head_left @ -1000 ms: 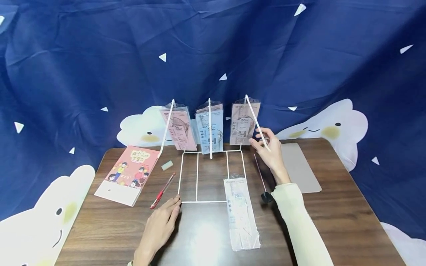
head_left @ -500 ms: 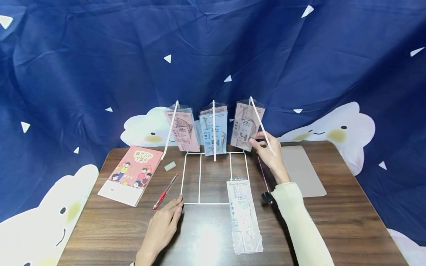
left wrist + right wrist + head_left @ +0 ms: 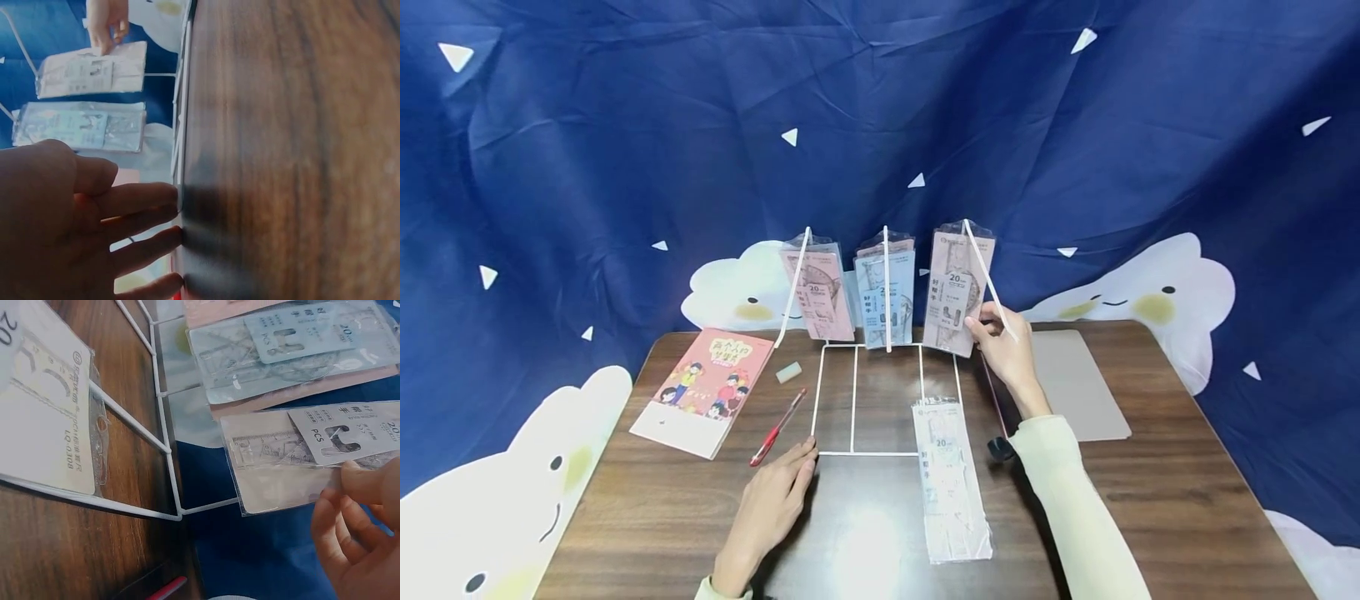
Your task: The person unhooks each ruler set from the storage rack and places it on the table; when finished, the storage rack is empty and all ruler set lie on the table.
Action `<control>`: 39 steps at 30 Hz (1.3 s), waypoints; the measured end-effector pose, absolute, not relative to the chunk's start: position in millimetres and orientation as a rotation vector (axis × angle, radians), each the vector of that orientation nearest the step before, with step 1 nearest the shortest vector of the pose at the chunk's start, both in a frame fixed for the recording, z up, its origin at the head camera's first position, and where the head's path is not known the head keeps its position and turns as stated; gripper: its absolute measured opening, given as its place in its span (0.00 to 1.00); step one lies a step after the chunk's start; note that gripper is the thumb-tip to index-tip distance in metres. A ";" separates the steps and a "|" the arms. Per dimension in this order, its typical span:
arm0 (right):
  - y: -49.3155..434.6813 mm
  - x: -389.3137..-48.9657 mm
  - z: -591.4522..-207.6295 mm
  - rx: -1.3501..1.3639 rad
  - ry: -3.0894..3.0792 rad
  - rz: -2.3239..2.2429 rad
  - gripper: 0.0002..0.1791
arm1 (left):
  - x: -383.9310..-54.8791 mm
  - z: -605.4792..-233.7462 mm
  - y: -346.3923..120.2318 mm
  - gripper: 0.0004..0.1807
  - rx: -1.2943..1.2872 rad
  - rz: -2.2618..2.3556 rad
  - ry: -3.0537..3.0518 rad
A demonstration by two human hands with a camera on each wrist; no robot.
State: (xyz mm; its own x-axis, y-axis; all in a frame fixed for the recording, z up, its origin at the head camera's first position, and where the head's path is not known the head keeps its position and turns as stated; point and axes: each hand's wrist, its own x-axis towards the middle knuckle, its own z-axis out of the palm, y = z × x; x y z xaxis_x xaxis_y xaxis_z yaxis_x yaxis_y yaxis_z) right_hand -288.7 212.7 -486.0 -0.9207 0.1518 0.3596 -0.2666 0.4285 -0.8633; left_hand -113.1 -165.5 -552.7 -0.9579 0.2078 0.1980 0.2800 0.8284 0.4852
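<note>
A white wire display rack [image 3: 855, 400] stands on the wooden table with bagged ruler sets on its three hooks. On the right hook hangs a pink ruler set [image 3: 958, 287]. My right hand [image 3: 1009, 350] pinches its lower right edge; the right wrist view shows the thumb [image 3: 359, 478] on its front. Blue [image 3: 887, 292] and pink [image 3: 820, 296] sets hang on the middle and left hooks. My left hand [image 3: 775, 496] touches the rack's front left corner, fingers extended. Another bagged ruler set [image 3: 951, 492] lies flat across the rack's front right corner.
Left of the rack lie a pink picture book [image 3: 703, 387], a red pen [image 3: 778, 427] and an eraser [image 3: 788, 372]. To the right are a grey flat board [image 3: 1075, 383] and a thin rod with a black end [image 3: 1000, 449]. A blue cloud-print cloth [image 3: 865, 125] hangs behind.
My right hand has taken hold of the right-hand ruler set's edge, and the set's lower end has come forward. My left hand stays at the rack's corner. The head view has shifted slightly.
</note>
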 end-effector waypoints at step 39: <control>224.5 -187.1 -430.2 0.236 -2.344 1.495 0.05 | -110.1 -546.7 -169.4 0.30 -0.450 -0.790 -2.927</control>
